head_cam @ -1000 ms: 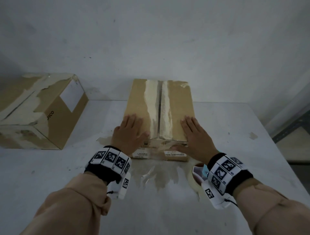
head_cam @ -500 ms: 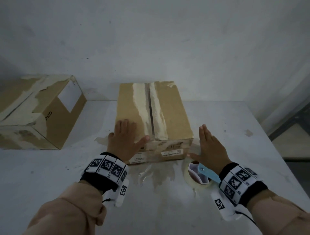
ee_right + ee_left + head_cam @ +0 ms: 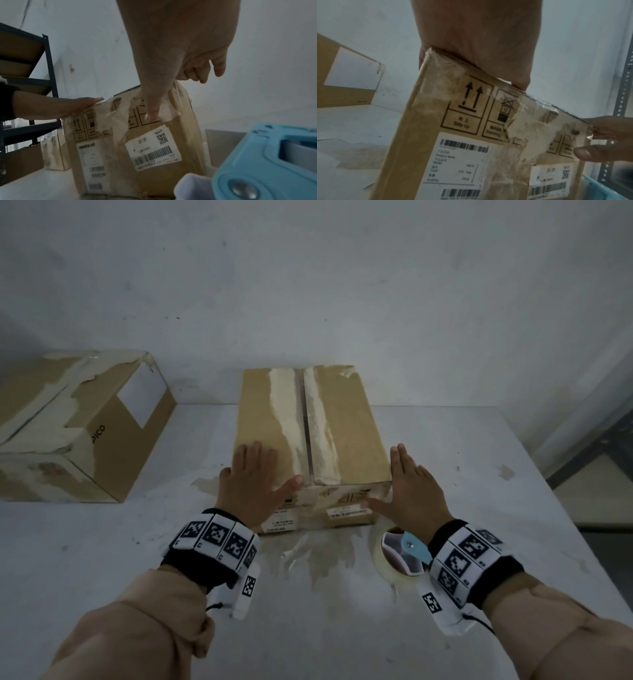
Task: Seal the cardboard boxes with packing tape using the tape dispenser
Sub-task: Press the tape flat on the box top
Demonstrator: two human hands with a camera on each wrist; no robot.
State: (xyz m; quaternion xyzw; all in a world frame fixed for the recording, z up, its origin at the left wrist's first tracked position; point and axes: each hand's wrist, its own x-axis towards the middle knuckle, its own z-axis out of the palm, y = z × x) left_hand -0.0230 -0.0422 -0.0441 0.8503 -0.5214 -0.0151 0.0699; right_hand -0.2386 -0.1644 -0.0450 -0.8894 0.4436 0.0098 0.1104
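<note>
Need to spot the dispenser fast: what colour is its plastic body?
Light blue; the plastic tape dispenser shows best in the right wrist view, lying on the table.

White table (image 3: 102,559), scuffed and stained — centre cardboard box (image 3: 342,433) stands on it toward the back edge. Second box (image 3: 113,460) well left of the centre box, tilted. Tape dispenser (image 3: 404,553) just front-right of the centre box — stain patch directly in front.

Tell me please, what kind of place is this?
Probably a packing or storage room: worn cardboard boxes with barcode labels stand on a white table, a blue tape dispenser lies ready, and metal shelving stands nearby.
</note>
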